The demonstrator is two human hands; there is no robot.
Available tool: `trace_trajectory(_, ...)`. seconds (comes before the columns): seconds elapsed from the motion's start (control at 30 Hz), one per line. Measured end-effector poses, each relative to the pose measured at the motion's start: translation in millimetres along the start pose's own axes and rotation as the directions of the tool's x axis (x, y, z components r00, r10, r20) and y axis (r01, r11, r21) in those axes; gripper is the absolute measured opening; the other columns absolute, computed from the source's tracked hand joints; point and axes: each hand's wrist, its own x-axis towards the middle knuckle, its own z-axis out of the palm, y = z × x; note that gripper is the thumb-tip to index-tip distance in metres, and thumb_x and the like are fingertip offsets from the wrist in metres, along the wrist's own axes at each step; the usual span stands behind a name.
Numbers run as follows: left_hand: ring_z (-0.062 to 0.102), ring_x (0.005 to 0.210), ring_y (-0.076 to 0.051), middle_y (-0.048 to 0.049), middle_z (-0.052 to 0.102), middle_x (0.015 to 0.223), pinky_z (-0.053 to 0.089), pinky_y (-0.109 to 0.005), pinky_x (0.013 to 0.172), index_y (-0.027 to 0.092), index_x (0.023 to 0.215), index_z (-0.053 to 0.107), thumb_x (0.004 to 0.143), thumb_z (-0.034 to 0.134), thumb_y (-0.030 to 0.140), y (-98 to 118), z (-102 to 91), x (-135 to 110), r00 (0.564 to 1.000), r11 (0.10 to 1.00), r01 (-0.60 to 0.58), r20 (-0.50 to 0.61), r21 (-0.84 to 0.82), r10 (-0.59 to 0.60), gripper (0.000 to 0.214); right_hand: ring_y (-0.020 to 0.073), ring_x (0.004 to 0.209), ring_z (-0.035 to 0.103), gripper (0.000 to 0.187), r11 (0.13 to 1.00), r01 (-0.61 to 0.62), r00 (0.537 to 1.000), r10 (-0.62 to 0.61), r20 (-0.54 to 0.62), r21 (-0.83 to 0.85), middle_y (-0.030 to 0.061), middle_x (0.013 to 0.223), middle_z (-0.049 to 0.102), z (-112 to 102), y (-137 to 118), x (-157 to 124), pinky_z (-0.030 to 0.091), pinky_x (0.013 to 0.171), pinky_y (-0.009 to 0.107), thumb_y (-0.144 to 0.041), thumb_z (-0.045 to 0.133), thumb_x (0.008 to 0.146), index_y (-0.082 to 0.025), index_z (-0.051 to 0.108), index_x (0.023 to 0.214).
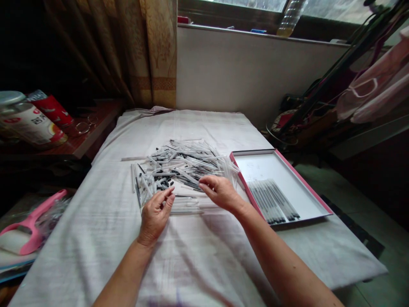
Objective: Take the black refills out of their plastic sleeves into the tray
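Note:
A loose heap of clear pen tubes, thin dark refills and small black pieces [188,160] lies across the middle of the cloth. My left hand [156,215] is at the heap's near left edge, thumb and fingers drawn close together. A thin dark stick shows just beyond its fingertips; whether they grip it I cannot make out. Over the near right side of the heap, my right hand [220,192] has its fingers curled in a pinch, and what is between them is hidden. Assembled clear pens with black ends [271,198] lie side by side in a shallow box [302,181].
The pink-rimmed box sits at the right edge of the cloth-covered table [105,204]. On the left, a jar [35,123] stands on a dark wooden surface, with a pink-handled roller [35,226] below. Curtain [159,51] and wall [220,68] are behind.

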Motion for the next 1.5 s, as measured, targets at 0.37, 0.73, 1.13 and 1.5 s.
trace_trajectory(0.37,0.059,0.058,-0.012,0.0005,0.064,0.071,0.045,-0.02,0.05,0.018,0.09,0.063,0.081,0.063,0.057,16.7,0.1,-0.8,0.936,0.784,0.35,0.156,-0.513,-0.316,0.04,0.0144,0.078,0.066,0.019,0.997,0.067,0.986,-0.06,0.154,-0.035,0.0025,0.089,0.075,21.9,-13.9,-11.9,0.041,0.067,0.022,-0.028,0.057,0.092,-0.024,0.075,0.093)
trace_trajectory(0.73,0.046,0.046,-0.008,0.0054,0.049,0.057,0.039,-0.019,0.046,0.016,0.092,0.067,0.082,0.063,0.051,20.0,3.9,-3.9,0.927,0.817,0.371,0.235,-0.443,-0.294,0.037,0.0216,0.091,0.067,0.026,0.774,-0.283,0.941,0.338,-0.008,-0.567,0.0087,0.106,0.069,-9.4,26.6,1.7,0.046,0.069,0.028,-0.032,0.047,0.094,-0.023,0.07,0.103)
trace_trajectory(1.13,0.053,0.048,-0.008,0.002,0.06,0.065,0.041,-0.018,0.044,0.015,0.095,0.07,0.078,0.068,0.052,14.8,7.5,-3.4,0.93,0.79,0.366,0.218,-0.492,-0.296,0.04,0.0151,0.064,0.061,0.019,0.922,-0.16,0.915,0.273,-0.298,0.354,0.003,0.074,0.07,-18.5,36.2,-22.6,0.046,0.062,0.027,-0.034,0.06,0.079,-0.019,0.07,0.082)
trace_trajectory(1.5,0.072,0.07,-0.013,-0.0057,0.076,0.099,0.057,-0.02,0.057,0.018,0.09,0.053,0.086,0.064,0.022,23.6,-3.4,11.0,0.727,0.29,0.501,0.214,-0.815,-0.652,0.012,0.0112,0.053,0.059,0.025,0.506,0.019,0.828,0.475,-0.297,0.863,0.003,0.071,0.071,-1.5,6.2,-48.8,0.037,0.043,0.02,-0.042,0.071,0.078,-0.019,0.067,0.084)
